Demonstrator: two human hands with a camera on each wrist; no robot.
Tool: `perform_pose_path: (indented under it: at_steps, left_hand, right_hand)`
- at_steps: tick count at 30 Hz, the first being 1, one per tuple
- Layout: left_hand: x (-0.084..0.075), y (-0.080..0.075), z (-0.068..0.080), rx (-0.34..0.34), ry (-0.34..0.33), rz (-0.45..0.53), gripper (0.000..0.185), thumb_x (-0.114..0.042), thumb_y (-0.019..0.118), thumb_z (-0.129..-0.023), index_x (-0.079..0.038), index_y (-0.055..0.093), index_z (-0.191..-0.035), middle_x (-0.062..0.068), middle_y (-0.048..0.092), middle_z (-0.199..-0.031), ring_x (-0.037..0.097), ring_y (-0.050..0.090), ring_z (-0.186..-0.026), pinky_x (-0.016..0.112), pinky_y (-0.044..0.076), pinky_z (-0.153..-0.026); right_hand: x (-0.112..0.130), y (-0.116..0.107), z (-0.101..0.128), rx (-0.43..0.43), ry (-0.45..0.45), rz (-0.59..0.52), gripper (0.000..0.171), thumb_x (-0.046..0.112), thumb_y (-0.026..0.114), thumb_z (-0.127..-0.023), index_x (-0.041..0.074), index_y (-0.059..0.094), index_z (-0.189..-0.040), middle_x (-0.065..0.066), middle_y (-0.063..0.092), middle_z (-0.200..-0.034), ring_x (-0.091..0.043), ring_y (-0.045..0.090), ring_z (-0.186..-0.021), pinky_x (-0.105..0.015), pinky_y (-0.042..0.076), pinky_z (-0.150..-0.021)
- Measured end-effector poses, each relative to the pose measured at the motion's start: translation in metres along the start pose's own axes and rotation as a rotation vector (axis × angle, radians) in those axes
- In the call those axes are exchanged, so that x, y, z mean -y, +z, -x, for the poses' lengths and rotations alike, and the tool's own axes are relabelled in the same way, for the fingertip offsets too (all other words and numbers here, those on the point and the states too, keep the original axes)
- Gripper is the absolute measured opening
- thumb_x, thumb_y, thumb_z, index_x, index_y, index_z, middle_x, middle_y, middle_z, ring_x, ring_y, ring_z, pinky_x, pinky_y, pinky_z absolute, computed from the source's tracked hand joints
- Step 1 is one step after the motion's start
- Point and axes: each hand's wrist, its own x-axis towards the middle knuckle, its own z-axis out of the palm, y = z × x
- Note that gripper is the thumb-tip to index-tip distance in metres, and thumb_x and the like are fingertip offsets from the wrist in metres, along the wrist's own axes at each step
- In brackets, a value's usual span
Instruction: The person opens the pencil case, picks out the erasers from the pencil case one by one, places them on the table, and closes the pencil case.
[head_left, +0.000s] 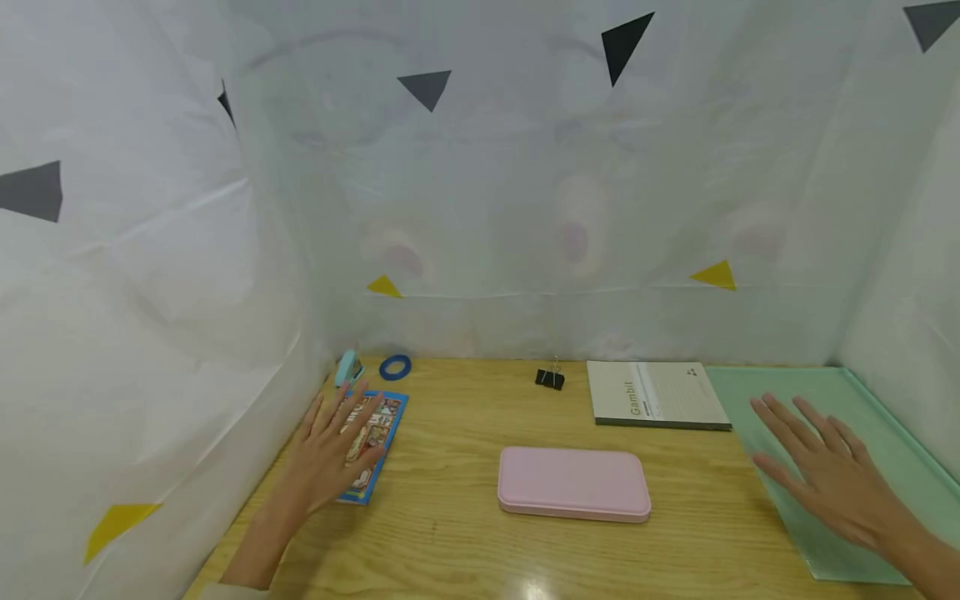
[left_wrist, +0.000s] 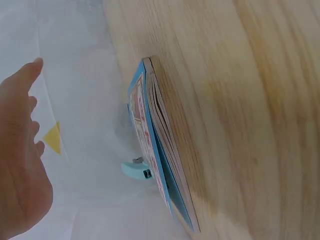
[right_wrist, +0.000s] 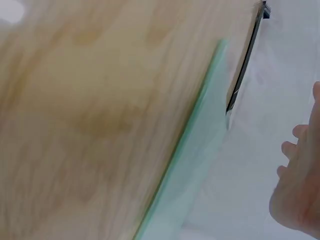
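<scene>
My left hand (head_left: 333, 454) hovers over a blue-bordered comic-style book (head_left: 385, 417) at the left, fingers spread and straight. In the left wrist view the hand (left_wrist: 20, 150) is apart from the book (left_wrist: 150, 135), whose page edges face the camera. At the right, my right hand (head_left: 828, 475) is held with extended fingers above a translucent green mat (head_left: 780, 500). The right wrist view shows that hand (right_wrist: 302, 170) clear of the green mat (right_wrist: 185, 150). Between the hands lies a closed pink case (head_left: 574, 483).
A light blue stapler (head_left: 347, 368) and a blue tape ring (head_left: 395, 367) sit behind the book. Farther right are a black binder clip (head_left: 550, 379) and a Gambit notepad (head_left: 656, 393), close to the mat. White sheeting (head_left: 487, 208) with triangles walls the wooden table (head_left: 442, 533).
</scene>
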Motion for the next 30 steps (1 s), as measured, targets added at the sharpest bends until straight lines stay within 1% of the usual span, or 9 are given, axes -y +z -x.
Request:
perform_pose_path:
  at_steps: [3,6,9,11,15,17,19,27,30]
  left_hand:
    - [-0.004,0.001,-0.001,0.040,-0.056,0.144,0.076,-0.041,0.065,-0.102,-0.016,0.030,-0.165,0.009,0.019,-0.173,0.036,0.015,-0.158,0.057,0.004,-0.125]
    - [-0.010,0.000,-0.004,0.087,-0.091,0.363,0.070,-0.033,0.062,-0.105,-0.015,0.029,-0.165,0.015,0.026,-0.169,0.043,0.023,-0.154,0.066,0.017,-0.120]
    - [-0.018,0.000,-0.008,0.156,-0.125,0.576,0.066,-0.030,0.059,-0.107,-0.017,0.029,-0.165,0.017,0.029,-0.168,0.048,0.027,-0.152,0.073,0.025,-0.114]
    - [-0.025,0.002,-0.011,0.217,-0.159,0.673,0.066,-0.032,0.058,-0.107,-0.025,0.028,-0.165,0.014,0.028,-0.169,0.047,0.027,-0.152,0.073,0.025,-0.113]
    - [-0.040,0.008,-0.018,0.320,-0.181,0.727,0.067,-0.041,0.060,-0.106,-0.033,0.028,-0.164,0.007,0.030,-0.169,0.040,0.027,-0.154,0.072,0.022,-0.116]
    - [-0.048,0.012,-0.022,0.352,-0.170,0.745,0.068,-0.042,0.061,-0.105,-0.031,0.029,-0.164,0.005,0.031,-0.168,0.039,0.027,-0.154,0.071,0.021,-0.117]
    - [-0.055,0.015,-0.025,0.383,-0.151,0.776,0.069,-0.040,0.062,-0.105,-0.029,0.029,-0.164,0.003,0.032,-0.168,0.037,0.030,-0.153,0.069,0.024,-0.117]
    - [-0.085,0.028,-0.045,0.501,-0.038,0.774,0.081,-0.047,0.072,-0.097,-0.031,0.028,-0.165,-0.003,0.034,-0.166,0.029,0.038,-0.150,0.059,0.037,-0.115]
    - [-0.095,0.033,-0.054,0.500,0.025,0.724,0.080,-0.047,0.073,-0.096,-0.032,0.032,-0.163,-0.001,0.038,-0.165,0.028,0.038,-0.150,0.058,0.036,-0.115]
  right_hand:
    - [0.016,0.001,-0.005,0.078,0.098,-0.330,0.067,0.023,0.045,-0.112,0.026,0.010,-0.168,-0.016,0.011,-0.173,-0.039,-0.003,-0.158,-0.080,-0.008,-0.109]
    - [0.036,0.002,-0.010,0.182,0.150,-0.648,0.059,0.021,0.030,-0.115,0.030,0.007,-0.168,-0.020,0.008,-0.171,-0.025,-0.003,-0.157,-0.079,0.002,-0.110]
    - [0.056,0.004,-0.014,0.293,0.214,-0.850,0.055,0.025,0.025,-0.116,0.034,0.007,-0.167,-0.012,0.003,-0.173,-0.004,-0.003,-0.152,-0.074,0.008,-0.111]
    - [0.068,0.007,-0.017,0.347,0.256,-0.880,0.055,0.028,0.029,-0.116,0.038,0.010,-0.166,-0.009,0.006,-0.173,0.002,0.006,-0.149,-0.076,0.017,-0.107]
    - [0.088,0.020,-0.025,0.329,0.215,-0.851,0.061,0.024,0.047,-0.112,0.023,0.020,-0.167,-0.017,0.027,-0.168,0.016,0.029,-0.137,-0.037,0.041,-0.108]
    - [0.098,0.027,-0.029,0.286,0.172,-0.849,0.064,0.018,0.058,-0.108,0.014,0.027,-0.164,-0.021,0.036,-0.163,0.018,0.036,-0.131,-0.020,0.044,-0.099]
    - [0.109,0.033,-0.033,0.253,0.143,-0.864,0.066,0.016,0.065,-0.104,0.008,0.034,-0.161,-0.022,0.042,-0.159,0.017,0.039,-0.131,-0.017,0.042,-0.101]
    - [0.151,0.043,-0.053,0.296,0.186,-0.856,0.070,0.029,0.081,-0.091,0.018,0.050,-0.153,-0.009,0.054,-0.153,-0.034,0.046,-0.142,-0.024,0.040,-0.109]
    - [0.162,0.048,-0.057,0.327,0.169,-0.869,0.067,0.030,0.082,-0.090,0.018,0.055,-0.150,-0.005,0.056,-0.152,-0.037,0.042,-0.145,-0.015,0.032,-0.109]
